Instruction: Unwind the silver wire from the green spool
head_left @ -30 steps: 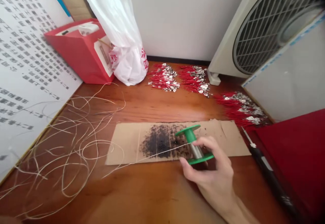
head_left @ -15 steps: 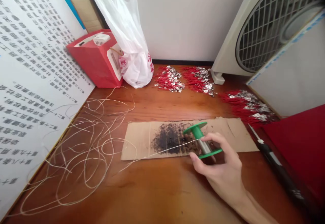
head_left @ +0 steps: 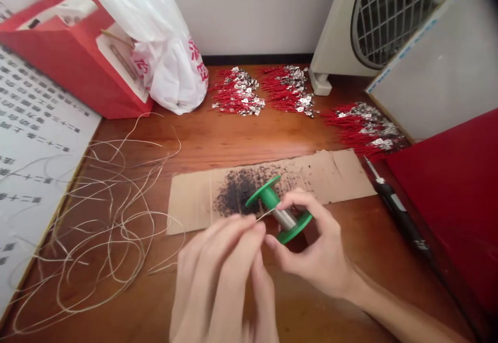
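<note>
Two hands at one green wire spool (head_left: 279, 209) — head view.
Gripping it at the near edge of the scorched cardboard strip (head_left: 342, 174), the right hand (head_left: 317, 255) has its fingers (head_left: 295, 197) clasped round the silvery core. The left hand (head_left: 221, 275), motion-blurred, has its fingers (head_left: 252, 226) pinched on the thin strand (head_left: 263, 215) leaving that core. Drawing wire off looks like the step in hand — a further pull would call for a firm spool hold and a steady pinch. A loose wire tangle (head_left: 105, 213) lies well apart, left, on the wooden surface (head_left: 233, 140). A black-handled tool (head_left: 400, 218) rests to the right.
</note>
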Available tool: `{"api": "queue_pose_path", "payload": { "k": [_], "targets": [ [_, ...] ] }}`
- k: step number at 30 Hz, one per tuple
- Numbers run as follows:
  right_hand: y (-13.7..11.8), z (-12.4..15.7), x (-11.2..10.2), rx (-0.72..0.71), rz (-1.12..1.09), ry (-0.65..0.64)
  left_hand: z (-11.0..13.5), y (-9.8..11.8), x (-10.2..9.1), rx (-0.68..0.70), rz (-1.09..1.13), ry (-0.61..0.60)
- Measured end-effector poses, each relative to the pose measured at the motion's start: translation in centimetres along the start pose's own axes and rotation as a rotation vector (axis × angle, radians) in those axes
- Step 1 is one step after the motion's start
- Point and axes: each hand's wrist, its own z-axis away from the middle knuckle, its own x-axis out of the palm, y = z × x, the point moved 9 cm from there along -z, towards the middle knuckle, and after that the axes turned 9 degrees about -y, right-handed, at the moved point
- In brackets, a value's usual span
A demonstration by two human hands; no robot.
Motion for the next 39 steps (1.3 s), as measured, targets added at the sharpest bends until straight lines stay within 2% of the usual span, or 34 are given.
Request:
{"api": "queue_pose_path", "payload": {
  "k": [3,5,7,11,16,21,26,33,39],
  "targets": [
    [-0.3,0.0,0.2,-0.052,-0.024,-0.06,-1.1,-0.4,2.0,0.045,0.021,-0.165],
    [-0.4,0.1,0.2,-0.068,-0.036,-0.067,-1.4,-1.7,3.2,-0.06,0.161,-0.265],
    [-0.4,0.1,0.2,-0.072,-0.06,-0.065,-1.2,-2.7,3.9,-0.155,0.256,-0.292],
    [-0.6,0.1,0.4,-0.061,-0.124,-0.045,-0.4,-2.9,4.1,-0.198,0.308,-0.233],
    [-0.8,0.4,0.4,-0.032,-0.151,0.027,0.6,-1.7,2.7,-0.11,0.24,0.019],
    [-0.1,0.7,0.6,0.047,-0.181,0.06,0.7,-1.6,2.8,-0.131,0.222,0.016],
    [1.2,0.6,1.1,0.148,-0.315,0.03,0.3,-2.5,3.5,-0.254,0.22,-0.1],
    [2.1,0.9,1.6,0.236,-0.487,-0.002,0.6,-3.0,4.2,-0.353,0.286,-0.174],
    [2.1,0.7,1.0,0.277,-0.509,0.019,0.9,-2.8,3.5,-0.346,0.198,-0.126]
  ]
}}
